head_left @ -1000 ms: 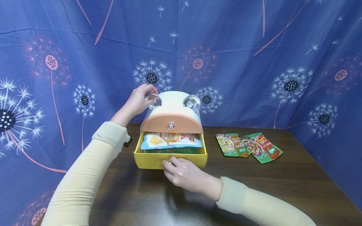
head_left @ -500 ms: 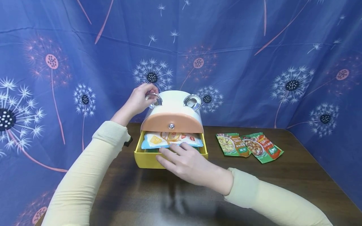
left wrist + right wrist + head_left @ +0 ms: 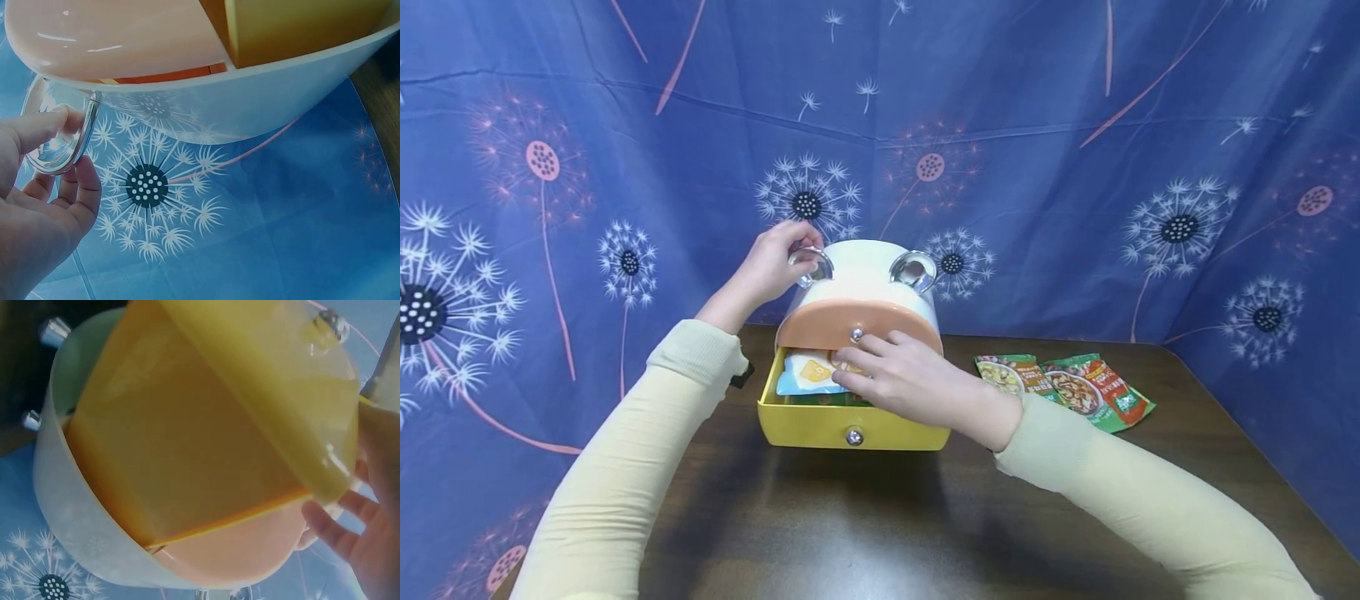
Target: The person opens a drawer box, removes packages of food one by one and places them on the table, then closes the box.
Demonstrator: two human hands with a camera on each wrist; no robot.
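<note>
The left hand [image 3: 775, 262] and the right hand [image 3: 917, 379] are apart in the head view: the left pinches a silver eye [image 3: 822, 271] on the white box [image 3: 872, 262], mid-frame; the right, fingers outstretched, has left the lower knob [image 3: 853, 436] and now reaches over the yellow drawer [image 3: 805, 427]. I cannot tell whether it touches anything. Attention seems to pass from the pulled-out drawer to its contents: a blue-and-white packet [image 3: 802, 373] above something green [image 3: 820, 400]. At centre right, a green-and-orange packet [image 3: 1011, 373] and a green-and-red packet [image 3: 1097, 387] lie on the table [image 3: 865, 517]

In the left wrist view, thumb and fingers clasp the eye at the left edge

In the right wrist view, loosely parted fingers sit at the drawer's corner, right edge, gripping nothing visible; its contents are hidden
</note>
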